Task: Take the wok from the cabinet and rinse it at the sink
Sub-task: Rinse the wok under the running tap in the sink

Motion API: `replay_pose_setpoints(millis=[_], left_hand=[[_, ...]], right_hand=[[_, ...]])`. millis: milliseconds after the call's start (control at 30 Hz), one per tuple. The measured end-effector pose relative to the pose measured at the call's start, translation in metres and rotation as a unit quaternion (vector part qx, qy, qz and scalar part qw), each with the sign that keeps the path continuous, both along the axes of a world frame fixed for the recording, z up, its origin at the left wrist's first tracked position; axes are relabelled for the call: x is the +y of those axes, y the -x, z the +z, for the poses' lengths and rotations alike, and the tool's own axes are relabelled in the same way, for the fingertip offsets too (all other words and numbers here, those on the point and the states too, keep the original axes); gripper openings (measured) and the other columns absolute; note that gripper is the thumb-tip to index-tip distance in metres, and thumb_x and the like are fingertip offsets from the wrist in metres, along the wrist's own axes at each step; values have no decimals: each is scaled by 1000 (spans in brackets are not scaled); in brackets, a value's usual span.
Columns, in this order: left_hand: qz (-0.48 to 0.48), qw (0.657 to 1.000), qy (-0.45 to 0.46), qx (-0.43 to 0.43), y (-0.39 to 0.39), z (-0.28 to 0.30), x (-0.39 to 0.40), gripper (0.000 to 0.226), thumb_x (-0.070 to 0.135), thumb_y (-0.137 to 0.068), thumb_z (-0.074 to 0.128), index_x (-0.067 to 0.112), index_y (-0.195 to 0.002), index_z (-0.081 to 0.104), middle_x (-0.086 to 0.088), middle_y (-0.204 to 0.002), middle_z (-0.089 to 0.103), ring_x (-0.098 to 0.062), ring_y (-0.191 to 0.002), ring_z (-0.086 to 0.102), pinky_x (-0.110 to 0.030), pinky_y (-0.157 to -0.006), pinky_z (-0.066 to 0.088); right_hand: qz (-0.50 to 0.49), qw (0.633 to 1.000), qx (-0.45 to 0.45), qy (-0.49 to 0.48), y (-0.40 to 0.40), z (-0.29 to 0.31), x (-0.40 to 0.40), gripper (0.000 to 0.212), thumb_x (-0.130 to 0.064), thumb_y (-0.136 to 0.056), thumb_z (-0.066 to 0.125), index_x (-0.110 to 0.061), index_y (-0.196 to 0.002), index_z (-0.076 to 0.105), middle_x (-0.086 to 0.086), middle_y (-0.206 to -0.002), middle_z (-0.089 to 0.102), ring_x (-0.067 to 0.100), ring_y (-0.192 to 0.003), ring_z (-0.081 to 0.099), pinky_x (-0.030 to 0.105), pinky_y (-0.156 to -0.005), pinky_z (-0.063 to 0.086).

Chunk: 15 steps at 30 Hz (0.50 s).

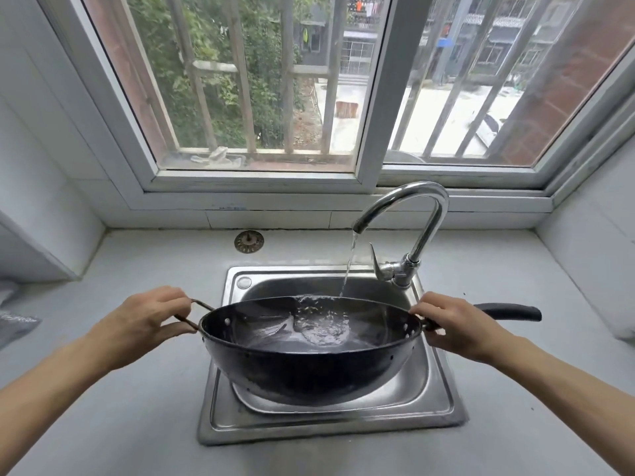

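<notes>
A black wok (309,365) is held over the steel sink (443,403), which is set into the grey counter (113,424) near its far edge, below the window (261,97). The wok sits level, its rim above the sink's rim and its rounded bottom dipping into the basin. The left hand (144,317) grips the thin wire loop handle (190,316) on the wok's left side, fingers curled around the wire. The right hand (453,324) closes around the base of the long black handle (508,312) where it meets the wok's right rim; the rest of that handle sticks out to the right over the counter.

The chrome tap (412,214) rises from the sink's far right corner and arches left, its lever (376,262) pointing up. A thin stream of water (348,266) runs from the spout into the wok, landing right of its middle toward the far side, where it splashes. A shallow pool of water lies in the bottom of the wok.

A round metal sink strainer (249,241) lies on the counter behind the sink, close to the back wall and to the left of the tap. At the counter's left edge a piece of grey material (17,324) shows partly; what it is cannot be told. Both forearms are bare.
</notes>
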<state>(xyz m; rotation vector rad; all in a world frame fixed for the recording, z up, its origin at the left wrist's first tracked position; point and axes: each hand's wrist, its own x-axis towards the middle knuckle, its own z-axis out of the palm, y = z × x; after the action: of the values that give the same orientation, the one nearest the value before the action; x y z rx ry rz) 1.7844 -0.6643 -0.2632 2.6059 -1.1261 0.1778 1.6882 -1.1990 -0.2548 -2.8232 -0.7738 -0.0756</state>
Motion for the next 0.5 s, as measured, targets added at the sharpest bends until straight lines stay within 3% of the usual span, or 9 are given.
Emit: replay_pose_setpoints(millis=[333, 500], left_hand=[[22, 997, 69, 1, -1, -6, -3, 41, 59, -92, 45, 21, -86, 57, 18, -102, 53, -11, -74, 58, -29, -62, 50], [31, 994, 102, 8, -1, -8, -5, 42, 60, -91, 47, 20, -90, 61, 17, -99, 51, -14, -73, 58, -28, -67, 46]], right_hand=[[-47, 994, -88, 39, 3, 2, -2, 31, 5, -66, 73, -12, -86, 56, 2, -82, 53, 22, -59, 47, 34, -46, 46], [-83, 985, -143, 40, 4, 0, -3, 30, 8, -59, 75, -9, -78, 59, 4, -71, 53, 27, -58, 49, 37, -49, 42]])
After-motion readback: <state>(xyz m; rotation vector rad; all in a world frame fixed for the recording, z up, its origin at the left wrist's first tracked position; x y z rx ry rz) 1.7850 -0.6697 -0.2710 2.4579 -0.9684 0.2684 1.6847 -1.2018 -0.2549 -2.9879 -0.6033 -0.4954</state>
